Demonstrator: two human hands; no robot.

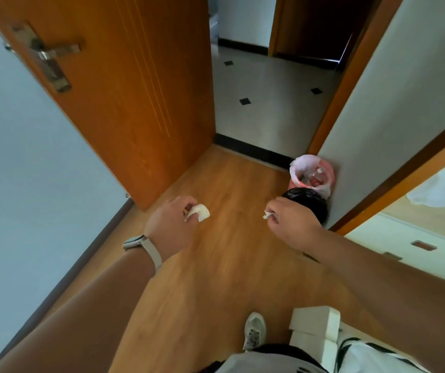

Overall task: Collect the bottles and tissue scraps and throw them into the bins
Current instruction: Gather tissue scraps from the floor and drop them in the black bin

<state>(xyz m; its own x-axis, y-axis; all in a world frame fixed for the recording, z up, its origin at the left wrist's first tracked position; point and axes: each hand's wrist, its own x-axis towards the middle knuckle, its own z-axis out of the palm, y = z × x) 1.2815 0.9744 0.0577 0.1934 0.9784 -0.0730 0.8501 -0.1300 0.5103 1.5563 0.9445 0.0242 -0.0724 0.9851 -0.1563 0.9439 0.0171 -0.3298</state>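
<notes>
Above the wooden floor (229, 254), between the open door (124, 98) and the right-hand wall (393, 109), both of my hands carry tissue.

1. Hand state. My left hand (171, 224) has its fingers curled round the larger tissue scrap (200, 212), which sticks out past the fingertips. My right hand (295, 223) pinches the smaller tissue scrap (267, 215) between thumb and fingers. Only a small corner of it shows.

2. Progress. The pink-lined bin (326, 170) stands against the wall beside the doorway and already holds what look like bottles (316, 175), so I judge the bottle part largely done. The black-lined bin (314, 201) touches it on the near side, and my right hand covers part of it. I cannot see its contents. Neither scrap is in a bin yet. What is left is to carry both hands over a bin and let go. I see no other scraps or bottles on the floor in view.

3. Surroundings. A watch (142, 247) sits on my left wrist. My shoe (253, 329) and stacked white boxes (315, 327) lie near my feet, and a pale drawer unit (393, 238) stands at right.

4. Obstructions. Nothing lies on the floor between my hands and the bins. The wall sits just behind both bins, which limits approach from that side.
</notes>
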